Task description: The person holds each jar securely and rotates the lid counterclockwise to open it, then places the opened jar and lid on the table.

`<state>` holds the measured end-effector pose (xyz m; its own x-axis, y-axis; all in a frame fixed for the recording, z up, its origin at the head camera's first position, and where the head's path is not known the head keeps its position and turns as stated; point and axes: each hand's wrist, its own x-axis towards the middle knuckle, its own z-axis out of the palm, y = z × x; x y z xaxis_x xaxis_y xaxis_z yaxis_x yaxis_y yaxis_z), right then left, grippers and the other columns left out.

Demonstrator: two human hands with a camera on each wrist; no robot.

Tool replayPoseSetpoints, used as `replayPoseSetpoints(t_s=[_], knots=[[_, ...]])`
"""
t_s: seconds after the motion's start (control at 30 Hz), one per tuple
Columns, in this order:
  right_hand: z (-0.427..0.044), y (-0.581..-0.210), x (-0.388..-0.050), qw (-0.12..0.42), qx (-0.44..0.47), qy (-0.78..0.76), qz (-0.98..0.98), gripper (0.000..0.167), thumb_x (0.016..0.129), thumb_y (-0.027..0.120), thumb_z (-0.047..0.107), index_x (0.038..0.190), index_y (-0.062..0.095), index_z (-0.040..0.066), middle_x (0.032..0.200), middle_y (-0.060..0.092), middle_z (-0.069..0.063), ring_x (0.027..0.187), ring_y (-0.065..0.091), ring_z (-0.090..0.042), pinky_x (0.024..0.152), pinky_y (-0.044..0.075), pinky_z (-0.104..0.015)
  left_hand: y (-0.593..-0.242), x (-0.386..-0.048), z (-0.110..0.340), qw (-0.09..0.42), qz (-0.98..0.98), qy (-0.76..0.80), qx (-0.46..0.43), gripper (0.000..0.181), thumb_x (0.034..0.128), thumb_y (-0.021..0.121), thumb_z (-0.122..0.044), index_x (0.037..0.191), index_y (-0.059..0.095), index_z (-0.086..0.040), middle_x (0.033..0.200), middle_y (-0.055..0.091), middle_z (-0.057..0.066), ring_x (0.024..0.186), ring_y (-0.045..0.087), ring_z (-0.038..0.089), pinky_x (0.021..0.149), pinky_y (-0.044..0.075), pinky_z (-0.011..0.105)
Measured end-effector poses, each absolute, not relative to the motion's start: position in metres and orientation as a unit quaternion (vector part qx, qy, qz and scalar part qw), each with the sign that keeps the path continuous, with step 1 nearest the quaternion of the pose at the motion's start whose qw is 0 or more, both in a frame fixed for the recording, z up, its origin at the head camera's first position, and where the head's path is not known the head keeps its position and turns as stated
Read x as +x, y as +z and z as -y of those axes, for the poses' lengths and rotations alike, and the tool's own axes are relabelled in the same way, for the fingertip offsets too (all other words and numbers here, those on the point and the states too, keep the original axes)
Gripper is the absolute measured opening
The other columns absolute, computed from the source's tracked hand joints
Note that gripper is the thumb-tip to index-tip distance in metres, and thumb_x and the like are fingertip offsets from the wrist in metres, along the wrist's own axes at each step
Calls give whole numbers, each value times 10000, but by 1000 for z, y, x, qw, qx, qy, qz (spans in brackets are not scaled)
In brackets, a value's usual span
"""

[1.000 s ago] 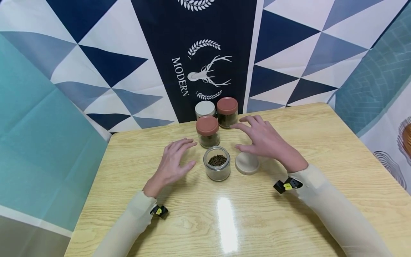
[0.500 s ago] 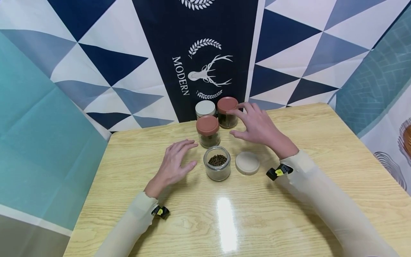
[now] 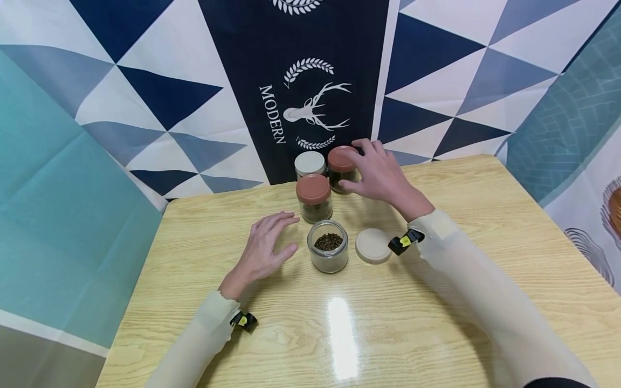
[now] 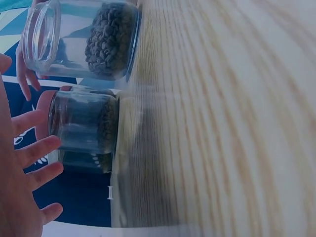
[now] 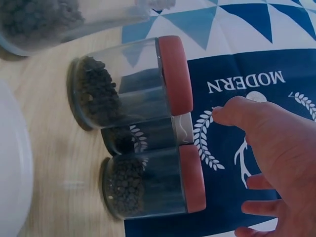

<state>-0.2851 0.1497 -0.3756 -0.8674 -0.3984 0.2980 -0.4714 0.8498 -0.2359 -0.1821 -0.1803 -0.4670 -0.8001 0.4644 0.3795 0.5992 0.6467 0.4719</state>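
Note:
My right hand hovers with spread fingers beside the back-right glass jar, which has a red lid. In the right wrist view, a gap separates the thumb and fingertips from the lid. My left hand is held above the table with loosely bent fingers, left of an uncovered glass jar of coffee beans; it holds nothing. A cream lid lies flat to the right of that jar. Just behind the uncovered jar stands another red-lidded jar, with dark beans inside.
A white-lidded jar stands at the back, close to both red-lidded ones and partly hidden. The wooden table meets a patterned cloth backdrop just behind the jars.
My right hand has moved left and away from me, from over the cream lid to the back-right red-lidded jar. The left hand has hardly moved, and the jars stand as before.

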Motion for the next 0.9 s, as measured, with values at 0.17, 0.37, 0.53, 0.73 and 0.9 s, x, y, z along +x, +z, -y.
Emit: replayPoseSetpoints(t_s=[0.17, 0.37, 0.53, 0.73, 0.9], knots=[[-146, -373, -297, 100, 214, 159, 959, 728, 1003, 819, 443, 1658, 547, 277, 1728, 430, -263, 1480, 478, -526, 1034, 535, -737, -467, -182, 179, 119, 899, -297, -300, 763, 1080, 488, -694, 1531, 665, -104, 1622, 637, 198, 1543, 560, 471, 1274, 354, 806], [-138, -373, -311, 76, 195, 165, 964, 742, 1022, 789, 466, 1688, 513, 290, 1760, 377, -259, 1549, 416, -526, 1081, 505, -735, -467, -181, 179, 119, 899, -299, -298, 670, 1059, 580, -571, 1528, 665, -100, 1618, 639, 201, 1543, 558, 474, 1275, 352, 806], [-130, -371, -323, 75, 192, 167, 964, 730, 1029, 767, 449, 1692, 509, 286, 1741, 373, -265, 1524, 404, -505, 1122, 477, -728, -468, -181, 180, 119, 899, -302, -296, 617, 1018, 649, -455, 1522, 668, -100, 1618, 641, 195, 1542, 562, 467, 1272, 358, 802], [-124, -368, -332, 64, 181, 162, 968, 722, 1034, 735, 435, 1698, 501, 280, 1716, 389, -265, 1490, 414, -485, 1142, 475, -708, -469, -181, 180, 120, 898, -299, -298, 782, 1079, 479, -713, 1526, 663, -98, 1618, 640, 199, 1540, 561, 472, 1269, 358, 807], [-119, -368, -336, 57, 186, 156, 969, 725, 1042, 718, 437, 1710, 482, 283, 1716, 382, -274, 1509, 412, -494, 1114, 506, -708, -470, -181, 181, 118, 901, -297, -295, 682, 1061, 568, -594, 1524, 666, -103, 1622, 638, 197, 1544, 559, 470, 1275, 355, 802]])
